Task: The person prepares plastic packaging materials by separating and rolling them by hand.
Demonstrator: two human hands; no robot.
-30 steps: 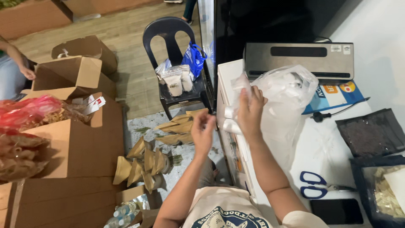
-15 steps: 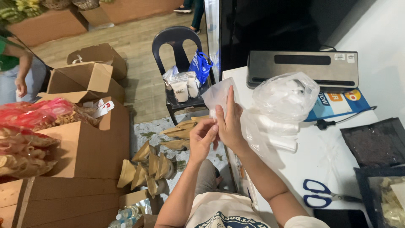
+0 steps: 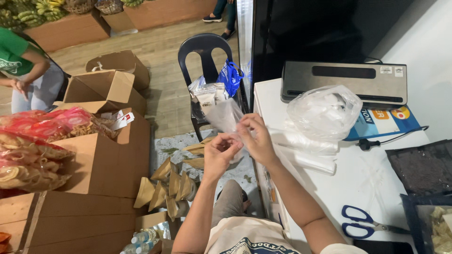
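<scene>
**Between both hands, a clear bag held up**

Off the counter's [image 3: 329,188] edge, the left hand [image 3: 220,151] and right hand [image 3: 254,136] pinch a small clear plastic bag [image 3: 225,115] between their fingers, its long axis rising up-left, contents not discernible. Right of the fingers lies a crumpled bag of clear bags [image 3: 325,111]; farther right-down, blue scissors [image 3: 360,222]

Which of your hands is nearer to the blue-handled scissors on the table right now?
Right. The right hand is at the table's left edge, up and left of the scissors. The left hand is farther left, off the table, both pinching a clear plastic bag.
</scene>
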